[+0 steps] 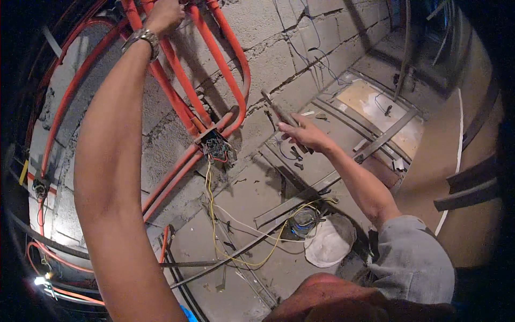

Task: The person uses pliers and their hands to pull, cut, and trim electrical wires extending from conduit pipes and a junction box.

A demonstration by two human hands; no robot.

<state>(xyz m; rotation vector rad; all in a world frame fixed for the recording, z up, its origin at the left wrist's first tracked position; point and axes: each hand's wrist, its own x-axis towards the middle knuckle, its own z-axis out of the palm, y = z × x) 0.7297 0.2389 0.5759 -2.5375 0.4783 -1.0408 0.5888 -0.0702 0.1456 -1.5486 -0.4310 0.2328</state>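
Observation:
At the top edge, my left hand (163,17), a metal watch (142,41) on its wrist, reaches up among orange conduits (179,75). Its fingers look curled; what they hold is hidden by the hand and the picture's edge. The conduits run down a block wall to a dark junction box (215,146), from which yellow and white wires hang. Out to the right of the box, my right hand (307,132) is closed on a slim grey metal tool (279,109), its far end pointing up and left. The tool's exact kind is not clear.
Metal channels (300,198) lie across grey boards below the box. A coil of wire (304,221) rests by a white bag-like item (328,241). A brown board (429,182) stands at right. More conduit and a bright lamp (40,280) are at lower left.

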